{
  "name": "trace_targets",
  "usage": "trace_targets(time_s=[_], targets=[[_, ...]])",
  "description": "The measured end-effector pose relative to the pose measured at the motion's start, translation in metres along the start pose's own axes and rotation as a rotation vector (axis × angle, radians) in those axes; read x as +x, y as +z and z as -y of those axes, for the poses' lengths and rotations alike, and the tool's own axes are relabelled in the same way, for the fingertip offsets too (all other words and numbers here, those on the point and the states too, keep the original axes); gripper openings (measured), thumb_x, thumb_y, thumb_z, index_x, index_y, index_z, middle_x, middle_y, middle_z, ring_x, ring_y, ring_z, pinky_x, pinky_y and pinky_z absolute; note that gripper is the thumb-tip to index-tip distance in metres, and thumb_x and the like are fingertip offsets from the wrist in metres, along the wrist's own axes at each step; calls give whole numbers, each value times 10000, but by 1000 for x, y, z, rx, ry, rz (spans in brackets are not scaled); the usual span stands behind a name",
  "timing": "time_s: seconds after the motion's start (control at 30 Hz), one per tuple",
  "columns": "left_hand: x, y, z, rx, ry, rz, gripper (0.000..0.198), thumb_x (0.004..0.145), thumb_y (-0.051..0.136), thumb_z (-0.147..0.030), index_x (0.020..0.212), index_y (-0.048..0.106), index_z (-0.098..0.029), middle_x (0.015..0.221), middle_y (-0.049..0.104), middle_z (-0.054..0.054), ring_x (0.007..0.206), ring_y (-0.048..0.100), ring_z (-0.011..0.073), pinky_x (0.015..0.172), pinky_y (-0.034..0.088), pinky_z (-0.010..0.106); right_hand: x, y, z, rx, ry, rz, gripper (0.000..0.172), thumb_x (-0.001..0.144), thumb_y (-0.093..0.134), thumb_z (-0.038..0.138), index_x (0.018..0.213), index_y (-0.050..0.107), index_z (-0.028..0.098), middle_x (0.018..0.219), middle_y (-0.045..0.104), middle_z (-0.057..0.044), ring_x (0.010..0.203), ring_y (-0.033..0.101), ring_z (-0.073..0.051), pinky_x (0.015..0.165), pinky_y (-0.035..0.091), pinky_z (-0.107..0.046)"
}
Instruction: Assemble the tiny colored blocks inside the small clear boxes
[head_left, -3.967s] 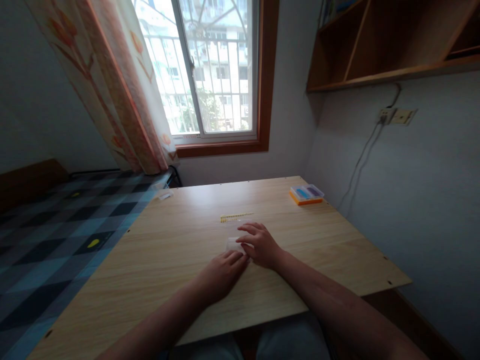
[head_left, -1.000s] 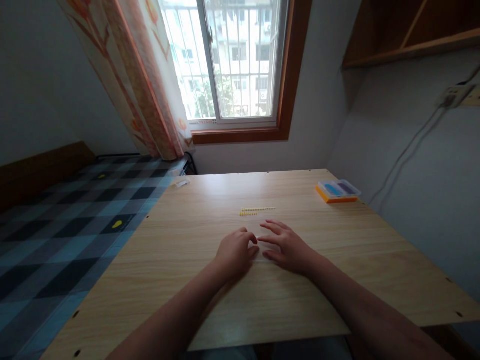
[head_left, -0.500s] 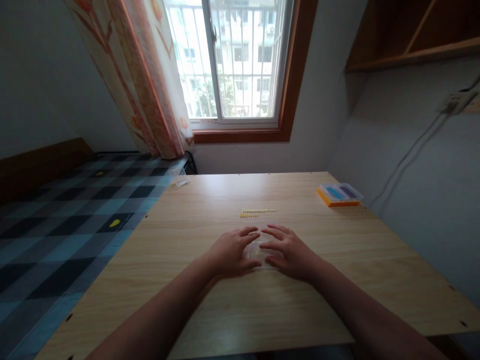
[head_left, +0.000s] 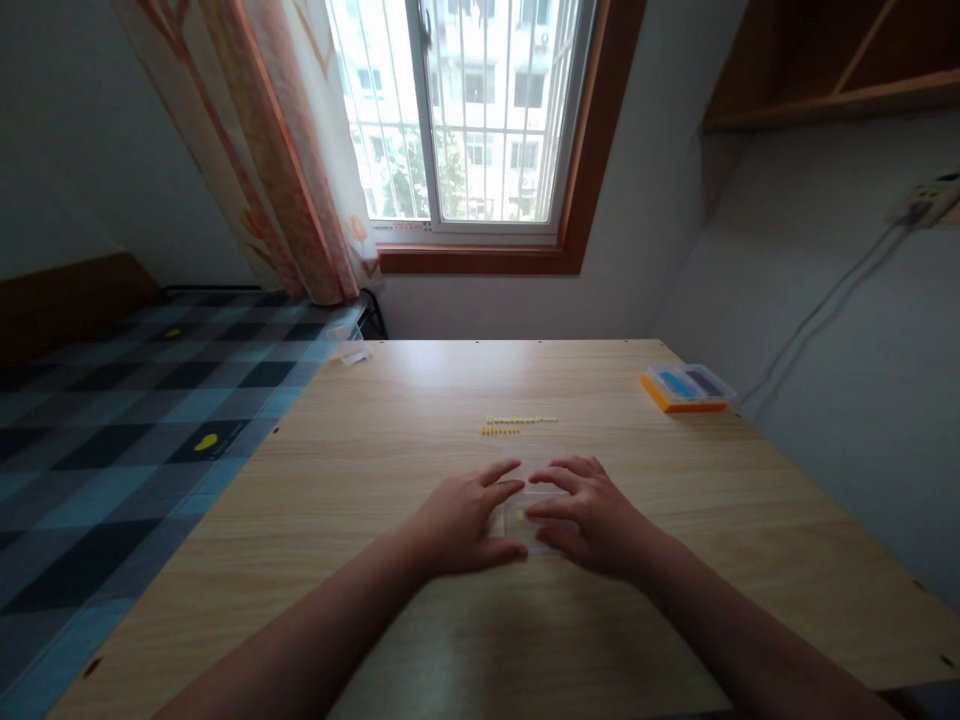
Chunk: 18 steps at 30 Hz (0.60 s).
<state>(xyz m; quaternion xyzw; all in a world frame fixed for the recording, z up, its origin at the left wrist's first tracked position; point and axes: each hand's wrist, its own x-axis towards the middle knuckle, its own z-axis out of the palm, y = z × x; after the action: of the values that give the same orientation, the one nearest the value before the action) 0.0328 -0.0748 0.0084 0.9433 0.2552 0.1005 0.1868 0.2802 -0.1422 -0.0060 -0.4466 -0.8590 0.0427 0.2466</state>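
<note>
A clear, shallow plastic box (head_left: pixel 514 522) lies on the wooden table (head_left: pixel 360 630), partly covered by my hands, with a small yellowish piece (head_left: pixel 521 516) in it. My left hand (head_left: pixel 476 515) is at the box's left side, fingers apart. From the right, my right hand (head_left: pixel 581 505) reaches over the box with its fingers spread, one fingertip close to the yellowish piece; contact cannot be made out. Beyond the hands, small yellow pieces (head_left: pixel 501 431) lie in a short row, with a longer row of small pieces (head_left: pixel 521 420) just behind.
An orange-based case (head_left: pixel 688 389) with blue and purple contents sits at the table's right edge. A clear container (head_left: pixel 352 348) stands at the far left corner. A checked bed (head_left: pixel 180 400) adjoins the left side, and a window is ahead.
The view has shifted slightly. Both hands appear a little lower, and the right fingers have changed their spread. More of the yellowish piece in the box shows.
</note>
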Motion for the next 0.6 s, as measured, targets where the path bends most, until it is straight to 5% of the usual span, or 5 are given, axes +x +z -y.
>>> trace_targets(time_s=[0.23,0.47,0.6], targets=[[-2,-11,-4,23,-8,-89,559,783,804,-463,1272,653,-238,1172,629,104,1024,652,300,911,541,454,2,-2,4,15,-25,14,243,858,746,283,1085,767,366,1164,712,-26,1106,575,-266,996,365,-464],[-4,-14,-6,-28,-34,-30,708,724,850,-492,1331,597,-231,1216,650,99,1151,592,326,963,497,439,2,-2,4,6,-75,-2,229,867,741,287,1076,773,374,1171,715,-15,1108,579,-255,1000,353,-447],[-4,-11,-5,-86,-48,-8,643,720,851,-485,1275,629,-247,1062,677,57,1066,613,293,917,499,406,3,-4,6,-36,-84,8,189,881,738,307,1050,783,379,1137,714,-18,1061,580,-239,975,355,-432]])
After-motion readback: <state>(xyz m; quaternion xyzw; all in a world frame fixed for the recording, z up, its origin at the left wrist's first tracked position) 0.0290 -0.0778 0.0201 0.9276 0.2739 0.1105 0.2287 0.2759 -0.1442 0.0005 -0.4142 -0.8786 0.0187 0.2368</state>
